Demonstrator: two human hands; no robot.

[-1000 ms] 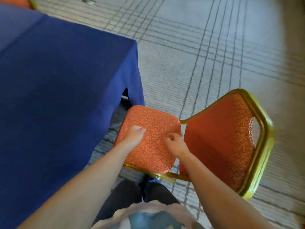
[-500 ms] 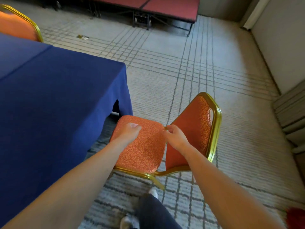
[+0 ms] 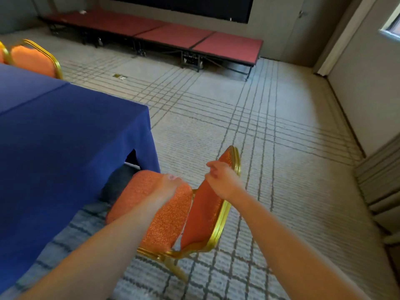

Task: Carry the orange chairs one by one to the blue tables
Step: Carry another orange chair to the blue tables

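Observation:
An orange chair (image 3: 164,213) with a gold frame stands on the carpet at the near corner of the blue table (image 3: 65,148), its seat facing the table. My left hand (image 3: 170,185) is over the back part of the seat, blurred, fingers bent down; whether it touches the seat is unclear. In front of the backrest's top edge my right hand (image 3: 220,179) hovers with loosely curled fingers and holds nothing. Another orange chair (image 3: 32,59) stands at the table's far side.
A low red stage platform (image 3: 173,37) runs along the back wall. Open patterned carpet (image 3: 270,137) lies to the right of the table. A wall and stacked grey panels (image 3: 381,182) stand at the right edge. A small floor plate (image 3: 119,76) lies beyond the table.
My view has tilted up, bringing the room's far side in. My right hand has lifted from the seat's back edge up beside the backrest. My left hand has shifted toward the seat's rear.

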